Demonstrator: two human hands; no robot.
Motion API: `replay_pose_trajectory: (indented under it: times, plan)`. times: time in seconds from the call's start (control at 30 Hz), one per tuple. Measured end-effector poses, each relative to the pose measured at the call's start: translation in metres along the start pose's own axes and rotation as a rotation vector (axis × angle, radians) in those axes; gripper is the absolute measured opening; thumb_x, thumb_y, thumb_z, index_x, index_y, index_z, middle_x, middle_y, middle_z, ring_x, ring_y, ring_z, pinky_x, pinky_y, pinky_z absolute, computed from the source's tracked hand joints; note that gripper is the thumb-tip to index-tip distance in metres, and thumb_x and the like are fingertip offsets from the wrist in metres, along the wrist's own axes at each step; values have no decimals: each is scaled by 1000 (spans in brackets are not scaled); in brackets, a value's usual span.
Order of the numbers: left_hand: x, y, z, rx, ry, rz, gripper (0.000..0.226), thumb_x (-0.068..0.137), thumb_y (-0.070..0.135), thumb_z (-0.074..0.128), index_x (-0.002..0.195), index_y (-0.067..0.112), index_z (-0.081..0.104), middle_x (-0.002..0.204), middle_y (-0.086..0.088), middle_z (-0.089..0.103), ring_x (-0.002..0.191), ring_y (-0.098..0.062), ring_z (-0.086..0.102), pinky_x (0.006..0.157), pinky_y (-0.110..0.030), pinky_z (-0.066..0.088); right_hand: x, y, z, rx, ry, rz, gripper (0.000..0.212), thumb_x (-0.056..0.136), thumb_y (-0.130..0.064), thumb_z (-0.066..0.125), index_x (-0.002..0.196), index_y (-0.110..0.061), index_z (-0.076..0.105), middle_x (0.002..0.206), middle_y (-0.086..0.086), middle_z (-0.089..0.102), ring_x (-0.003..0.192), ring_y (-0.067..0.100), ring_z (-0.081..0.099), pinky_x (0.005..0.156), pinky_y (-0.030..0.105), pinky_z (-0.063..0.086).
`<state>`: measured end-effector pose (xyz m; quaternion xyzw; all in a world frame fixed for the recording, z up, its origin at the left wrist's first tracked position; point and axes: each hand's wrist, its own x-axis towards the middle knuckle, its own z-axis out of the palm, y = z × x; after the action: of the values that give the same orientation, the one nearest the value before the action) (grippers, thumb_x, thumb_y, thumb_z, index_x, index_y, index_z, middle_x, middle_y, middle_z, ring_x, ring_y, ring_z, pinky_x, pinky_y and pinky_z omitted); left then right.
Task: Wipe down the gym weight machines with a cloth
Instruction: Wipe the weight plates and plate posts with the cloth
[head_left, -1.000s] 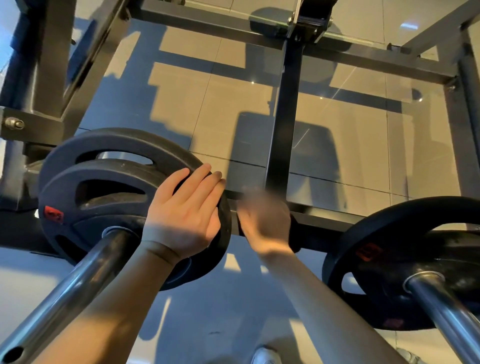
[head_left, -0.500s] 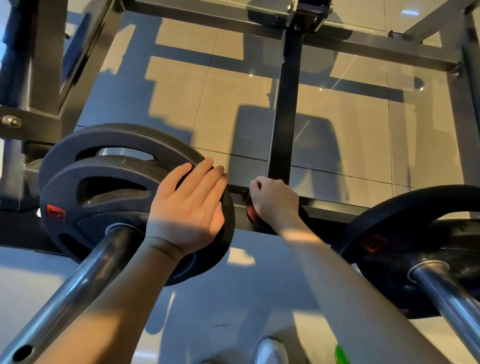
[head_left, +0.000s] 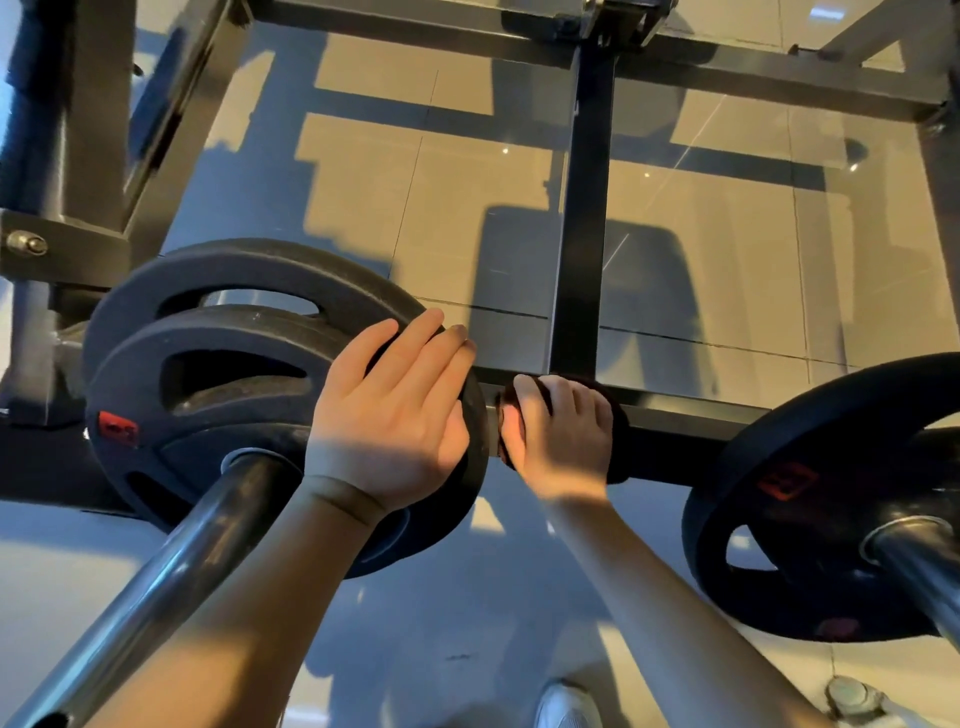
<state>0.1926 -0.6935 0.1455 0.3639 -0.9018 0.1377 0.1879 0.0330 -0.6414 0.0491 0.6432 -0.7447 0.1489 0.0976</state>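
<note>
My left hand (head_left: 395, 415) rests flat on the right rim of the black weight plates (head_left: 218, 374) stacked on the left chrome sleeve (head_left: 171, 587), fingers straight. My right hand (head_left: 561, 431) grips a dark cloth (head_left: 618, 415) and presses it onto the machine's black horizontal frame bar (head_left: 691, 421), just right of those plates. The cloth is mostly hidden under my fingers. A black upright bar (head_left: 582, 223) meets the frame just behind my right hand.
Another black weight plate (head_left: 831, 493) sits on the right chrome sleeve (head_left: 924, 577) at lower right. Grey frame posts (head_left: 67, 130) stand at upper left and a crossbar (head_left: 415, 31) runs along the top. Beige floor tiles lie below; a white shoe (head_left: 569, 706) shows at the bottom.
My right hand, blurred a second ago, has moved slightly forward along the frame bar with the cloth and now sits sharp. The left hand stays on the plate rim.
</note>
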Motion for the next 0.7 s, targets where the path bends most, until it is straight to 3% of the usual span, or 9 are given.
replay_pose_trajectory:
  times: [0.13, 0.27, 0.4, 0.5, 0.57, 0.7]
  plan:
    - [0, 0, 0, 4, 17, -7, 34, 89, 17, 46, 110, 4, 70, 118, -10, 67, 121, -27, 57, 101, -42, 37, 8, -13, 2, 105, 15, -51, 31, 89, -31, 46, 100, -15, 69, 92, 7, 67, 82, 28, 65, 81, 38, 50]
    - [-2, 1, 1, 7, 24, -3, 35, 90, 16, 45, 111, 3, 69, 118, -12, 67, 121, -28, 56, 102, -42, 36, -16, 27, 12, 24, 164, -319, 27, 95, -28, 48, 118, -16, 55, 120, 12, 52, 104, 31, 54, 100, 48, 38]
    - [-2, 1, 1, 8, 43, -7, 35, 90, 14, 45, 112, 2, 69, 118, -13, 67, 121, -28, 57, 103, -43, 36, -35, 58, 12, -19, 194, -252, 33, 93, -30, 52, 123, -15, 50, 132, 16, 45, 120, 34, 49, 109, 56, 29]
    - [-3, 1, 2, 15, 54, -8, 34, 89, 14, 46, 111, 3, 69, 118, -13, 67, 121, -27, 57, 103, -43, 36, -36, 34, 15, 16, 198, -188, 47, 86, -26, 56, 129, -10, 46, 139, 21, 39, 129, 39, 42, 113, 56, 23]
    - [-3, 1, 2, 23, 55, -2, 34, 90, 14, 45, 112, 3, 69, 118, -12, 67, 121, -27, 57, 103, -42, 35, -36, 20, 18, 37, 152, -309, 52, 86, -22, 56, 134, -8, 43, 143, 21, 35, 133, 40, 37, 116, 55, 20]
    - [-2, 0, 1, 33, 63, 9, 36, 90, 14, 42, 111, 3, 69, 117, -12, 67, 120, -28, 57, 102, -42, 35, -47, 42, 18, -31, 141, -451, 40, 100, -18, 43, 139, -10, 42, 149, 18, 36, 137, 36, 37, 116, 49, 22]
